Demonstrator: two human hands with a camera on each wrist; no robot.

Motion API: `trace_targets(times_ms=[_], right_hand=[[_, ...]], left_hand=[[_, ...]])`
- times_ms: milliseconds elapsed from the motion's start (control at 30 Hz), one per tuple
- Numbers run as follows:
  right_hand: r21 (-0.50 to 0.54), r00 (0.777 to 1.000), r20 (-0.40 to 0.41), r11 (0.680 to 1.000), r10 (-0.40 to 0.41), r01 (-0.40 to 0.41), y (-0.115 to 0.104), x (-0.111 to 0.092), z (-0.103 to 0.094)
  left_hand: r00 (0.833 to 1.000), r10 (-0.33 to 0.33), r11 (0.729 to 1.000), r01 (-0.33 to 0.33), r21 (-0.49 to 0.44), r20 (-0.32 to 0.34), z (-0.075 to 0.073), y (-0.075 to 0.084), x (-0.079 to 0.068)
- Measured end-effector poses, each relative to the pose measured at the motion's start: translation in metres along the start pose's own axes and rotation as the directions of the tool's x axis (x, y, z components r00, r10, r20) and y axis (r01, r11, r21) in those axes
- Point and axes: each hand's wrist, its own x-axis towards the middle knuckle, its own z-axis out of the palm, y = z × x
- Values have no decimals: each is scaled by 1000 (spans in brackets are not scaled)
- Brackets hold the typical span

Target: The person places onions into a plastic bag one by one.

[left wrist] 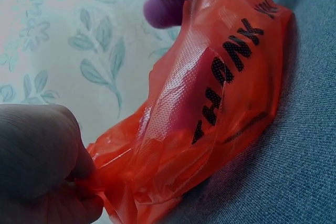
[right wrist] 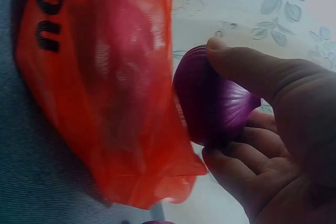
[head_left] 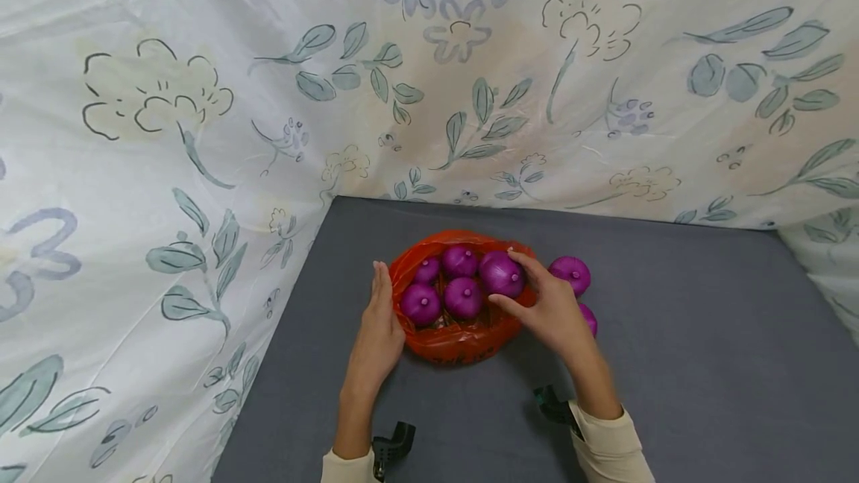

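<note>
A red plastic bag (head_left: 456, 350) with black lettering lies open at the middle of the table, several purple onions (head_left: 463, 298) inside it. My left hand (head_left: 378, 334) is at the bag's left side; in the left wrist view its thumb and fingers pinch the crumpled edge of the plastic. At the bag's right rim, my right hand (head_left: 555, 313) holds one purple onion (head_left: 502, 274) between thumb and fingers. The right wrist view shows this onion (right wrist: 218, 103) beside the red plastic. Below the lettering, the bag's contents are hidden.
Two more purple onions lie on the grey table (head_left: 705, 349) right of the bag, the far one (head_left: 570, 274) partly behind my right hand and the near one (head_left: 588, 317) mostly covered. Floral cloth (head_left: 470, 133) hangs behind and along the left.
</note>
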Motion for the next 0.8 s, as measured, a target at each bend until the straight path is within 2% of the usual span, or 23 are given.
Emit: trace_targets(times_ms=[267, 800], right_hand=[[-93, 1000, 11, 995, 28, -27, 6, -5, 10], [-156, 997, 34, 986, 71, -65, 11, -11, 24]], left_hand=[[1000, -15, 1000, 15, -8, 14, 1, 1, 1], [1000, -12, 1000, 12, -13, 13, 0, 0, 1]])
